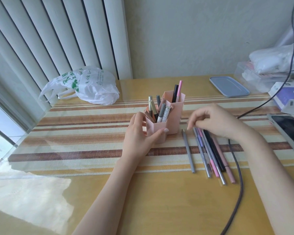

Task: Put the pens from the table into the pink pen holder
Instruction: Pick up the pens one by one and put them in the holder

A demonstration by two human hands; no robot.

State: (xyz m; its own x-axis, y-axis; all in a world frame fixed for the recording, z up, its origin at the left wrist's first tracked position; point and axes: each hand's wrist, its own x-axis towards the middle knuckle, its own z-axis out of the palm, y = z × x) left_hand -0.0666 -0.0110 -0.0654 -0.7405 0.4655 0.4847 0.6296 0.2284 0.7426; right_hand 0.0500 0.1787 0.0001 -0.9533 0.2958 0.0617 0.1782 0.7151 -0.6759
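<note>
Risk: right hand (215, 121), fingers curled over bunched pens (210, 150), grip unclear, could scatter them toward 5 o'clock; left hand (139, 133) gripped pink plastic pen holder (170, 119).

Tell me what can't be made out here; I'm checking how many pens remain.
Head view:
- Top ends of the pens on the table: covered by the right hand.
- Whether that hand grips a pen: fingertips blurred.
- Pink pen holder lower front: behind the left hand.
- Phone: cut by the right edge.
</note>
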